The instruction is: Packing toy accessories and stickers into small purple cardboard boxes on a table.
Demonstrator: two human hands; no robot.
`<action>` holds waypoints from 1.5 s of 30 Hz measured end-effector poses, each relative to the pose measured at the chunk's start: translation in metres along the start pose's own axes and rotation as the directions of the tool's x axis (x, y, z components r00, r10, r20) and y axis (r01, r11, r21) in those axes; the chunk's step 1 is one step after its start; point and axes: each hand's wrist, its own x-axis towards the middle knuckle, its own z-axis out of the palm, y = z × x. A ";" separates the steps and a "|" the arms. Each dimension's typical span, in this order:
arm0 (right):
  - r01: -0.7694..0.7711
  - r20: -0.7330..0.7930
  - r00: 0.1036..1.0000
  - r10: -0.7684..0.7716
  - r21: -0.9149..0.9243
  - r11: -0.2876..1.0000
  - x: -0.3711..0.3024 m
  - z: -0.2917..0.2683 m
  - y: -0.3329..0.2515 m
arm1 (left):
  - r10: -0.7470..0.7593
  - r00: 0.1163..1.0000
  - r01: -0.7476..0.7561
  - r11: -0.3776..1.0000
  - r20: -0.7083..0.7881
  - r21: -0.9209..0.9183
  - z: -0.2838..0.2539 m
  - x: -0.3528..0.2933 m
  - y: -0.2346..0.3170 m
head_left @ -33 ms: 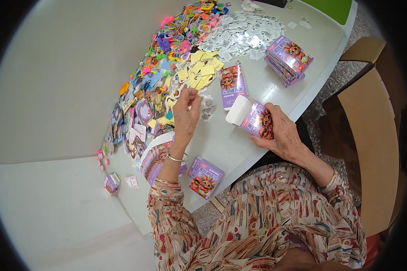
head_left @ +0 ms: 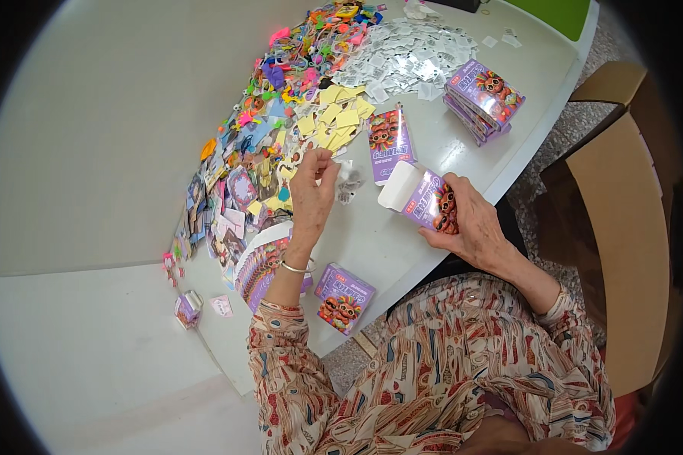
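Note:
My right hand is wrapped round a small purple card box. The box lies tilted in the grip, its white end flap raised toward my left hand. My left hand is closed in a pinch over the table. At its fingertips is a small see-through packet with greyish contents too small to make out. Just beyond the held box, another purple box lies on the table. A closed purple box rests near the front edge, right of my left wrist. A fanned row of flat purple boxes is partly hidden by my left forearm.
Several purple boxes are stacked at the right. Farther off lie a heap of clear packets, yellow cards and mixed colourful trinkets along the pale wall. An open cardboard carton stands beyond the table's right edge.

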 end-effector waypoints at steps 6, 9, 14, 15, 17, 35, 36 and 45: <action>0.052 0.017 0.999 -0.052 -0.040 0.998 0.005 -0.001 -0.003 | -0.107 0.991 0.114 0.988 0.075 -0.104 -0.003 -0.006 0.009; 0.043 0.043 0.998 -0.041 -0.043 0.998 0.009 0.000 -0.005 | -0.060 0.997 0.071 0.953 0.048 -0.293 0.002 -0.010 0.024; 0.065 0.042 0.997 -0.066 0.017 0.998 0.012 0.008 -0.014 | 0.475 0.867 -0.498 0.826 0.151 0.263 0.025 -0.042 0.047; 0.044 0.048 0.998 -0.046 0.029 0.999 0.011 0.009 -0.012 | 0.467 0.872 -0.489 0.828 0.144 0.275 0.023 -0.045 0.051; 0.063 0.054 0.996 -0.064 0.030 0.998 0.007 0.009 -0.009 | 0.461 0.848 -0.528 0.777 0.263 0.341 0.022 -0.051 0.059; 0.037 0.056 0.998 -0.041 0.057 0.998 0.006 0.013 -0.009 | 0.177 0.943 -0.331 0.596 0.282 0.732 -0.104 -0.043 -0.057; 0.035 0.064 0.997 -0.039 0.056 0.998 0.007 0.012 -0.010 | 0.234 0.951 -0.309 0.678 0.202 0.667 -0.109 -0.041 -0.061; 0.042 0.066 0.997 -0.046 0.062 0.997 0.005 0.013 -0.010 | -0.144 0.984 0.151 0.986 0.102 -0.068 -0.109 -0.026 0.015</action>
